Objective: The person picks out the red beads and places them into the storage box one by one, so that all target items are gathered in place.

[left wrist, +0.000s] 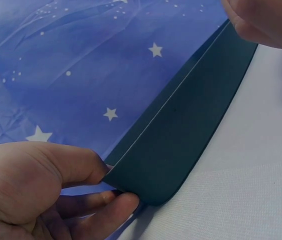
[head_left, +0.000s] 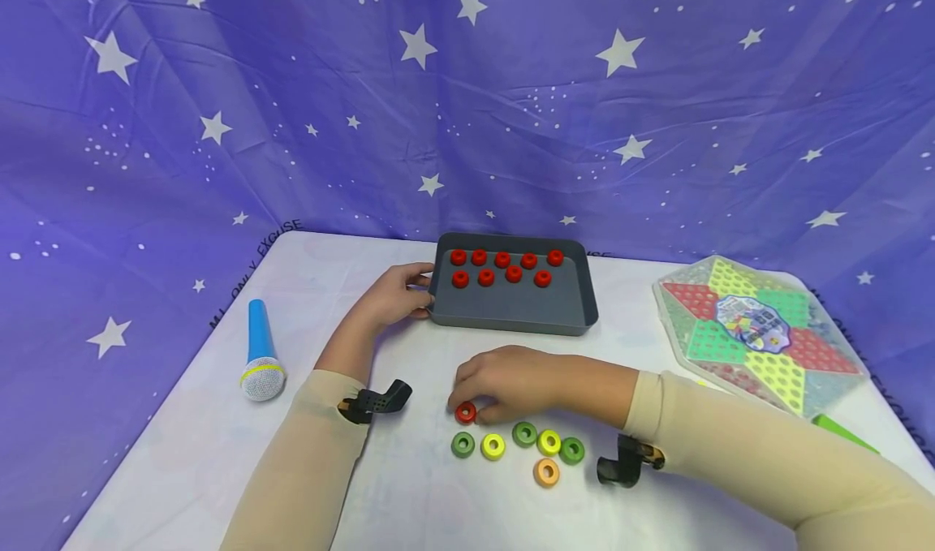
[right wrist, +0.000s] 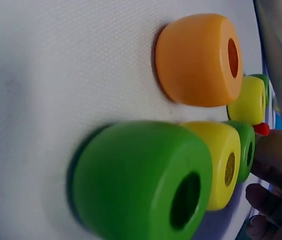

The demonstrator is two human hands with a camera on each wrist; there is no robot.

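A dark grey rectangular tray (head_left: 511, 312) stands at the back of the table with several red beads (head_left: 514, 274) inside, in two rows. My left hand (head_left: 394, 295) holds the tray's left side; in the left wrist view its thumb and fingers pinch a corner of the tray wall (left wrist: 176, 120). In front of the tray, my right hand (head_left: 511, 380) pinches a red bead (head_left: 465, 413) between thumb and fingers, low at the table. Close to that hand lie green beads (head_left: 463, 445), yellow beads (head_left: 493, 447) and an orange bead (right wrist: 196, 60), thick and barrel-shaped with a hole.
To the left lies a toy microphone (head_left: 260, 352) with a blue handle. On the right, a clear-covered octagonal star-pattern game board (head_left: 760, 332) rests on the white table (head_left: 175, 454), with a green object (head_left: 843, 433) beside it. A blue starry curtain (head_left: 467, 105) hangs behind.
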